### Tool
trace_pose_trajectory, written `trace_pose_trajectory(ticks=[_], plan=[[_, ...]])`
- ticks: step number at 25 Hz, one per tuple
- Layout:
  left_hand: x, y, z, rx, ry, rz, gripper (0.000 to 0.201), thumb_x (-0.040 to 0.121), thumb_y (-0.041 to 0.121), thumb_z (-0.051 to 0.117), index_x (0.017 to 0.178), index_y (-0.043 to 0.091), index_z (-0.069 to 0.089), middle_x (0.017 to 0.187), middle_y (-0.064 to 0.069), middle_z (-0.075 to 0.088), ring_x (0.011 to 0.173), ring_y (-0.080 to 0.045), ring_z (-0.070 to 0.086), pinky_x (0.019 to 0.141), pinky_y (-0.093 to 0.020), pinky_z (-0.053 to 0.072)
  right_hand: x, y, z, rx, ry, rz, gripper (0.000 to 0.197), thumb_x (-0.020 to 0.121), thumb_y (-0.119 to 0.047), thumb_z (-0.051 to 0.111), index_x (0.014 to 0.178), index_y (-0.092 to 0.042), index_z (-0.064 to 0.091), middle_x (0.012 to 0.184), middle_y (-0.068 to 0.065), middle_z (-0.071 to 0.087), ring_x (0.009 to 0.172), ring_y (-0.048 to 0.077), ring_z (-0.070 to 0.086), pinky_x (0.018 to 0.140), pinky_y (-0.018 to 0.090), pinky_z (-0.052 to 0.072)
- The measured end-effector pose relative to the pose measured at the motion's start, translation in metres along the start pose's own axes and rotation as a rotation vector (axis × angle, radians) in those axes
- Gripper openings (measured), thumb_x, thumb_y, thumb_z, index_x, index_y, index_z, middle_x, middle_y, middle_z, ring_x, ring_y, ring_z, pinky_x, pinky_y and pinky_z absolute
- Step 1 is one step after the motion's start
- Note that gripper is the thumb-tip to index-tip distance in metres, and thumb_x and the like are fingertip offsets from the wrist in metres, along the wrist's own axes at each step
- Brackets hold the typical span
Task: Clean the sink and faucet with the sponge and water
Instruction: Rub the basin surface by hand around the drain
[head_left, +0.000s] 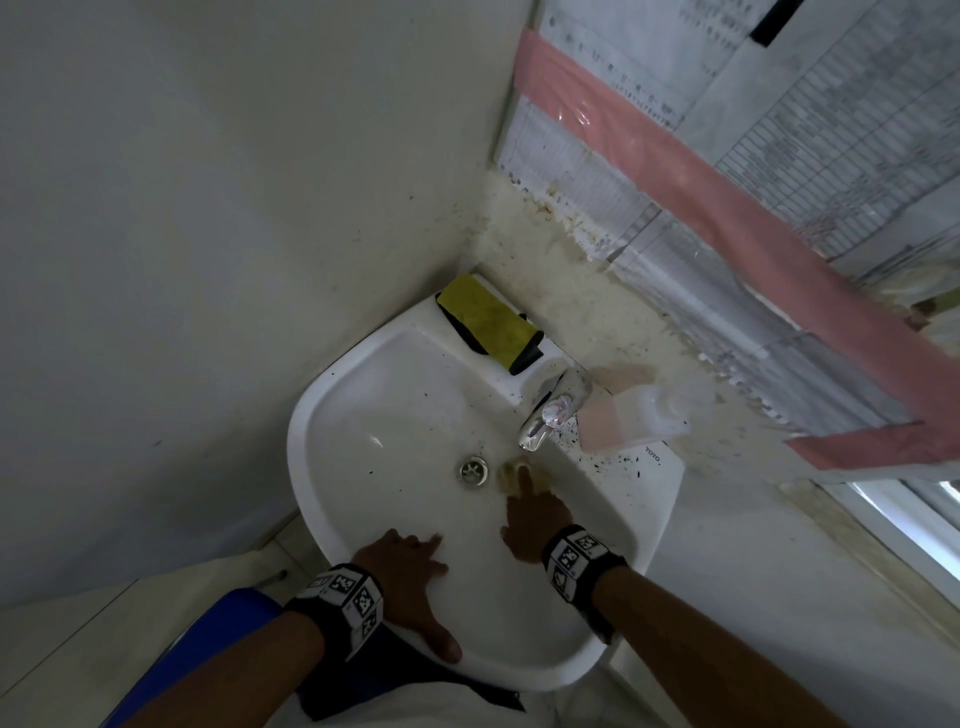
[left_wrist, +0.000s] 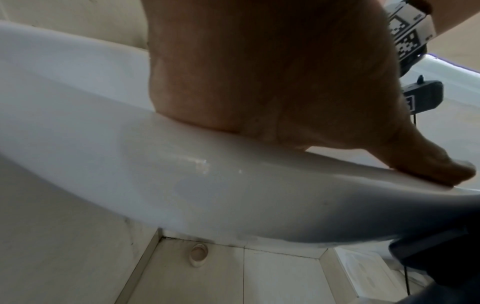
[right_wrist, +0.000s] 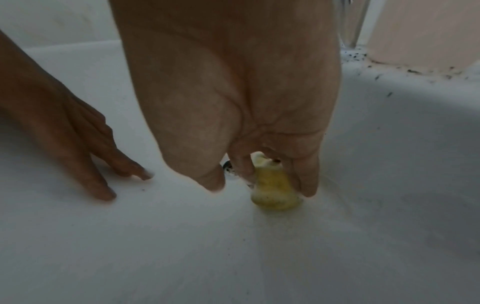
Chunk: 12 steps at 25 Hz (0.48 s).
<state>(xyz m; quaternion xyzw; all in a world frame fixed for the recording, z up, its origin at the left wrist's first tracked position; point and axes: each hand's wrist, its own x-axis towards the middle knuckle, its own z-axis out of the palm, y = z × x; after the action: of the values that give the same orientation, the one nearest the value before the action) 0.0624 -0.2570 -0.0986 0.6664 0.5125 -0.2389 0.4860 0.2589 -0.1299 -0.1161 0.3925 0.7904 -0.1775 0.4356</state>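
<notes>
My right hand (head_left: 518, 501) is low in the white sink (head_left: 363, 395), just right of the drain (head_left: 474, 470). It pinches a small yellow sponge (head_left: 519, 475) against the basin floor, below the chrome faucet (head_left: 553, 410). In the right wrist view the fingers (right_wrist: 307, 176) curl round the wet sponge (right_wrist: 275, 193). My left hand (head_left: 431, 587) lies flat on the front of the sink with its fingers spread. Its thumb (left_wrist: 439, 164) rests on the rim (left_wrist: 233, 185).
A yellow and black pad (head_left: 488, 325) lies on the sink's back left corner. A pale pink and white bottle (head_left: 631, 415) stands right of the faucet, with dark specks around it. Stained walls close in behind and left. A floor drain (left_wrist: 198, 255) sits below the sink.
</notes>
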Motion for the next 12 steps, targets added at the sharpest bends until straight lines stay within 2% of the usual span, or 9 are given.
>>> trace_pose_trajectory(ticks=[1, 3, 5, 7, 9, 10, 12], plan=[[0.000, 0.000, 0.000, 0.001, -0.001, 0.003, 0.133, 0.052, 0.103, 0.053, 0.161, 0.037, 0.015, 0.170, 0.007, -0.011, 0.156, -0.024, 0.005, 0.127, -0.042, -0.002, -0.001, 0.000, 0.001, 0.002, 0.009, 0.020, 0.058, 0.107, -0.040, 0.037, 0.157, -0.011, 0.031, 0.167, 0.012, -0.019, 0.149, 0.045, 0.025, 0.117, 0.051, 0.034], [0.000, 0.000, 0.000, 0.003, -0.013, 0.005, 0.133, 0.053, 0.102, 0.053, 0.162, 0.037, 0.012, 0.170, 0.006, -0.012, 0.156, -0.023, 0.004, 0.126, -0.042, -0.003, 0.007, -0.003, -0.002, 0.065, 0.051, -0.004, 0.064, 0.107, -0.041, 0.036, 0.161, -0.010, 0.021, 0.166, 0.008, -0.025, 0.154, 0.044, 0.006, 0.121, 0.052, 0.025], [-0.001, 0.000, -0.001, -0.004, -0.023, 0.007, 0.135, 0.055, 0.101, 0.054, 0.163, 0.036, 0.005, 0.170, 0.006, -0.014, 0.157, -0.024, 0.002, 0.126, -0.042, -0.005, 0.019, -0.009, -0.004, 0.139, 0.101, -0.053, 0.070, 0.105, -0.044, 0.041, 0.162, -0.015, 0.015, 0.165, 0.000, -0.030, 0.154, 0.044, -0.003, 0.120, 0.055, 0.026], [-0.002, 0.000, -0.002, -0.017, -0.018, 0.009, 0.138, 0.056, 0.100, 0.057, 0.162, 0.034, -0.002, 0.169, 0.006, -0.015, 0.157, -0.024, 0.001, 0.126, -0.042, -0.006, 0.022, -0.014, -0.005, 0.121, 0.079, -0.033, 0.067, 0.104, -0.042, 0.042, 0.162, -0.016, 0.018, 0.166, 0.003, -0.027, 0.153, 0.045, 0.007, 0.117, 0.053, 0.032], [-0.001, 0.000, -0.002, -0.020, -0.017, 0.011, 0.139, 0.056, 0.099, 0.057, 0.162, 0.034, -0.004, 0.169, 0.005, -0.015, 0.157, -0.023, 0.001, 0.126, -0.043, -0.006, 0.018, -0.017, -0.006, 0.042, 0.030, 0.057, 0.056, 0.106, -0.035, 0.038, 0.157, -0.013, 0.032, 0.168, 0.014, -0.018, 0.146, 0.044, 0.030, 0.110, 0.047, 0.040], [-0.001, 0.001, -0.002, -0.018, -0.019, 0.010, 0.139, 0.056, 0.099, 0.057, 0.162, 0.033, -0.004, 0.169, 0.005, -0.015, 0.157, -0.023, 0.001, 0.126, -0.043, -0.006, 0.015, -0.018, -0.008, 0.025, 0.027, 0.096, 0.051, 0.107, -0.033, 0.037, 0.154, -0.013, 0.037, 0.168, 0.016, -0.015, 0.143, 0.043, 0.035, 0.109, 0.045, 0.041], [-0.002, 0.000, -0.003, -0.013, -0.021, 0.006, 0.138, 0.057, 0.099, 0.058, 0.162, 0.034, -0.004, 0.169, 0.005, -0.015, 0.157, -0.023, 0.000, 0.126, -0.043, -0.007, 0.019, -0.021, -0.014, 0.081, 0.070, 0.088, 0.053, 0.106, -0.036, 0.039, 0.155, -0.016, 0.036, 0.168, 0.012, -0.017, 0.147, 0.044, 0.027, 0.115, 0.047, 0.035]])
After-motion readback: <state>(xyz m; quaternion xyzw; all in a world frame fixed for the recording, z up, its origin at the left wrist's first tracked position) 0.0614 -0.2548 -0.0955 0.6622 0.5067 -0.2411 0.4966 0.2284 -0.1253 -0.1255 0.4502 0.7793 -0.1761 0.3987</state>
